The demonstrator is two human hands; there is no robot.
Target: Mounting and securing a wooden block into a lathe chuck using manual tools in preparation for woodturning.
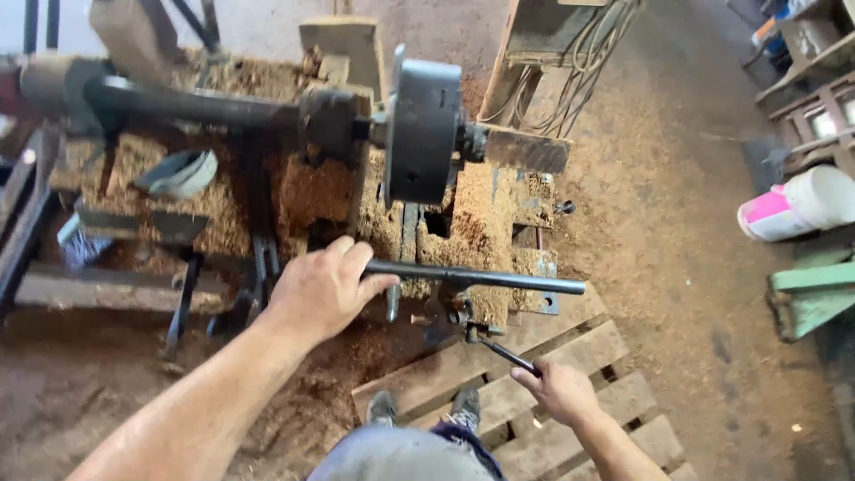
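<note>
**Wood lathe: both hands on steel controls, bed buried in sawdust**

Nearest the camera, the person is standing on a wooden pallet (570, 356), shoes (426, 410) at its edge. The right hand (559, 390) is closing its fingers around the end of a thin black lever (508, 354), which is running up and left to a pivot at the machine's front. Judged by its slender section, the lever is light and stiff; the free end, where the hand is sitting, is giving the most leverage.

Just beyond, the left hand (322, 289) is gripping the near end of a long dark steel bar (472, 277), fingers wrapped over the top. The bar is lying level across the lathe front, its far end projecting right over the pallet. It is looking heavy, rigid and smooth, possibly dusty and slippery, so a full wrap-around hold is suiting it.

Farther off, the round dark chuck (423, 125) is holding a squared wooden blank (525, 149). Sawdust (463, 223) is covering the bed and the floor (677, 223). At far right, a white-and-pink container (797, 203) is lying on its side.
</note>
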